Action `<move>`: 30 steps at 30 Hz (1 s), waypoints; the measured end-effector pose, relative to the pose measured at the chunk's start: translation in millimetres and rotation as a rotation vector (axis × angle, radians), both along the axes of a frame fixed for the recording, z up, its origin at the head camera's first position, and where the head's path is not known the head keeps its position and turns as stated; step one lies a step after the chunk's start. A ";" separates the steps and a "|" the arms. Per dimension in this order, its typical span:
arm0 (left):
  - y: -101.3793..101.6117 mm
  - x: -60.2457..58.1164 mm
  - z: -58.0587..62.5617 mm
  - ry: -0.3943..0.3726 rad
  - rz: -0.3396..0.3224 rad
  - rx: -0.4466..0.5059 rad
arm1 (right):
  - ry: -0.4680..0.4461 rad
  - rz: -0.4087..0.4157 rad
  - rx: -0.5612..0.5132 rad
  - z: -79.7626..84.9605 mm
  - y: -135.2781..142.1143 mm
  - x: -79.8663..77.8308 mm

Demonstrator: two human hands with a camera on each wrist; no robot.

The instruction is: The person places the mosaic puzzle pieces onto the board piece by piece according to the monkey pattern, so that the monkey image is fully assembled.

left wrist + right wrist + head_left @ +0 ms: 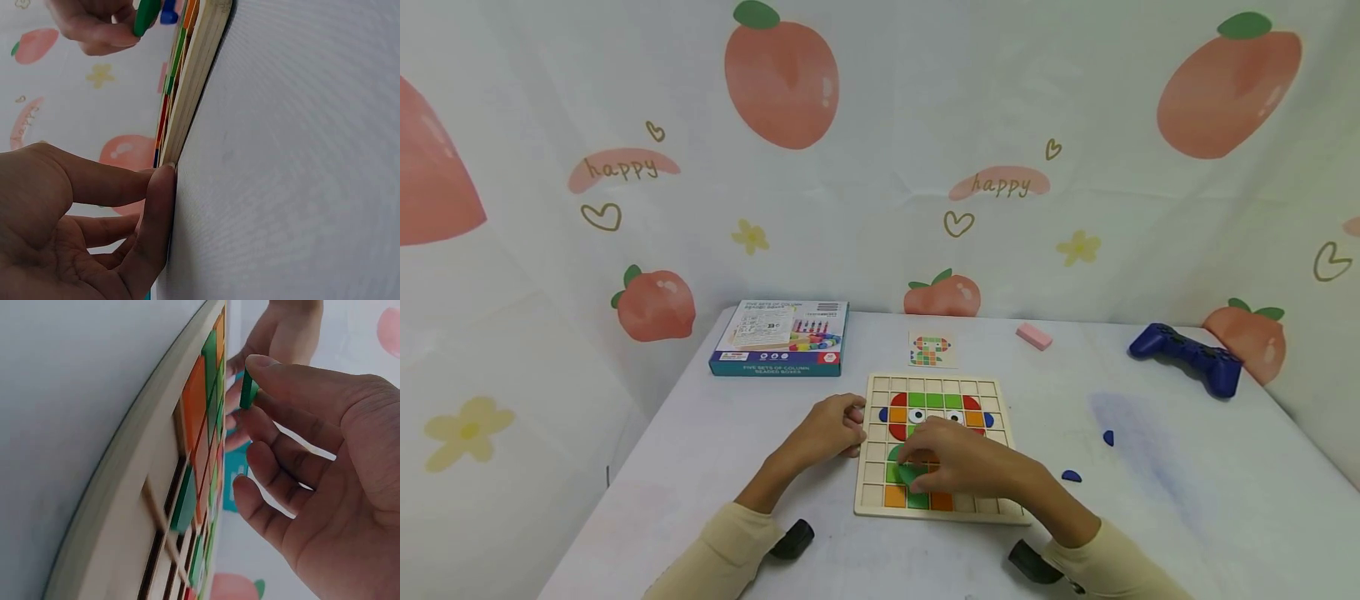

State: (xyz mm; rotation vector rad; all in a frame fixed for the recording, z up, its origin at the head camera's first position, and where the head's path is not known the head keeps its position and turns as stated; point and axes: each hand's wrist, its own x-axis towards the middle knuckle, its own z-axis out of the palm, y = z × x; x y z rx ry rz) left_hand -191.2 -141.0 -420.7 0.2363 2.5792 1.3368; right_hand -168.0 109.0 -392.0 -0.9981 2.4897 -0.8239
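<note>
A square wooden grid board [874, 451] lies flat on the table, partly filled with coloured tiles that form a figure with two eyes. At its left edge, my left hand [827, 432] pinches the rim between thumb and finger, as the left wrist view shows. My right hand [966, 460] is over the lower middle of the board, covering some tiles. Between its thumb and index finger is a thin green tile [249, 390], held on edge just above the surface. Orange tiles [195, 394] and green tiles sit in the nearby cells.
Behind the board lies a pattern card [931, 352], with a pink block [1033, 336] to its right. A boxed set [778, 340] is at the back left, a blue game controller [1183, 358] at the back right. Two blue half-round pieces [1071, 476] lie right of the board.
</note>
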 end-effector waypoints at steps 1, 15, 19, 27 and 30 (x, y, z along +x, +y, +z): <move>0.0 -0.3 -0.1 0.000 0.000 -0.001 | -0.005 0.004 0.004 0.2 -2.5 0.2; -1.3 -3.4 -1.8 -0.006 -0.005 0.005 | 0.030 0.084 0.047 -3.8 -37.8 3.6; -1.3 -3.5 -2.4 -0.006 -0.005 -0.002 | 0.049 0.107 0.042 -6.1 -42.7 4.1; -0.6 -3.0 -1.9 0.001 -0.005 -0.013 | 0.059 0.108 0.049 -5.1 -45.2 8.4; -0.6 -2.3 -1.3 0.001 -0.003 -0.018 | 0.053 0.110 0.049 -4.7 -45.3 9.4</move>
